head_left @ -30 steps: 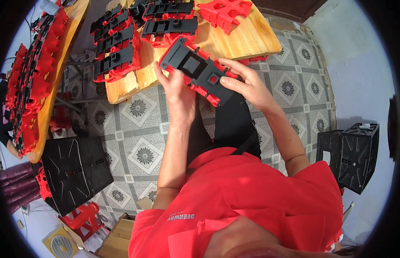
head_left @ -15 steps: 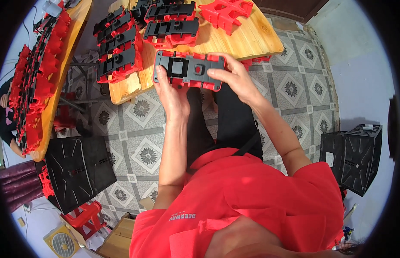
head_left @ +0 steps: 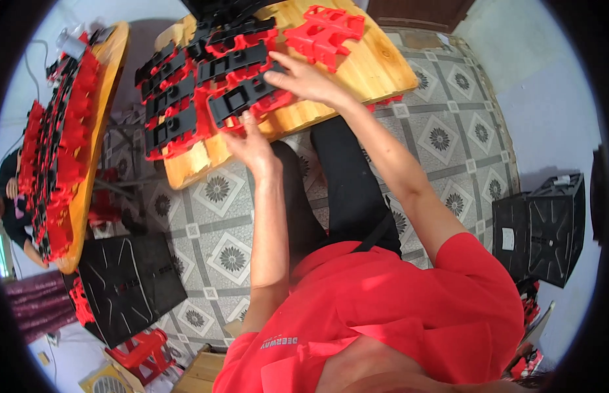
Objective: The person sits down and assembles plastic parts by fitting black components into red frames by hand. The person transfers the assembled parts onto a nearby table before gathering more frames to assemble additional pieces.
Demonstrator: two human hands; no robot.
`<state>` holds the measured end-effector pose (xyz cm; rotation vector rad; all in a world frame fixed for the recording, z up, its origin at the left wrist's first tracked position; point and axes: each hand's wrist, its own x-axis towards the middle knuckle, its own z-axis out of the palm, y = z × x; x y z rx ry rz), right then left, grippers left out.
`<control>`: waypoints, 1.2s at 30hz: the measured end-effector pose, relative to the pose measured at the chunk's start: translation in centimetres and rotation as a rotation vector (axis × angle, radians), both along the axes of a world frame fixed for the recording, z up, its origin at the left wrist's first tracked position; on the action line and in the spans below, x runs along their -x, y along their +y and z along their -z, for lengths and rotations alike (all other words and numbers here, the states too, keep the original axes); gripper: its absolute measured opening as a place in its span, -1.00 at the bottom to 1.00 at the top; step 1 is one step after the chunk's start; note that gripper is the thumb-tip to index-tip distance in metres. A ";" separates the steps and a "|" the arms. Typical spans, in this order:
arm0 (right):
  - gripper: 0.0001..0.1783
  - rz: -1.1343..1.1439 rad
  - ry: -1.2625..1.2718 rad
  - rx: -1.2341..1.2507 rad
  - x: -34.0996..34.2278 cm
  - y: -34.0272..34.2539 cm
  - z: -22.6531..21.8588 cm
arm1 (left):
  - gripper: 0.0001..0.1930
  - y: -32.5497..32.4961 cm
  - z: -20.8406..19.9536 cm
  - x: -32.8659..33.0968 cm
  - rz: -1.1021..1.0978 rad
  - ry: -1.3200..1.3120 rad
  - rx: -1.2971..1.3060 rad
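Observation:
A red-and-black plastic housing (head_left: 235, 101), its black top plate pierced by a square opening, lies at the near end of a row on the wooden table (head_left: 376, 72). My left hand (head_left: 255, 150) is closed at its near edge, thumb up against the side and the other fingers lower. At the right end my right hand (head_left: 307, 82) has its thumb on the black top and its index finger along the far edge. The undersides of the fingers are hidden. Directly behind sits a similar housing (head_left: 232, 64), and another row of housings (head_left: 170, 128) stands to the left.
Bare red frames (head_left: 324, 33) lie at the table's far right. A second wooden table (head_left: 98, 177) on the left carries a long line of red-and-black housings, with another person's arm (head_left: 32, 252) beside it. Black crates (head_left: 131, 281) stand lower left, and more crates (head_left: 556, 229) at the right wall.
Both hands have carried the housing forward and left from above the table's near edge, down to the front of the middle row. The view has shifted slightly.

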<state>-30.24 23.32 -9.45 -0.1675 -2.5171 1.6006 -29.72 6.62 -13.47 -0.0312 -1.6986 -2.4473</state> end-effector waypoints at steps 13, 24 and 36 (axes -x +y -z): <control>-0.61 0.590 0.250 0.019 -3.9 6.5 3.1 | -0.42 9.6 -3.6 -4.6 0.319 0.728 0.711; -0.77 0.354 0.320 0.164 -11.6 12.3 3.9 | -0.38 16.5 -3.9 -1.1 0.416 0.692 1.047; -0.70 0.312 0.153 0.109 -16.8 14.6 3.7 | -0.59 16.4 -2.0 1.3 0.257 0.594 0.982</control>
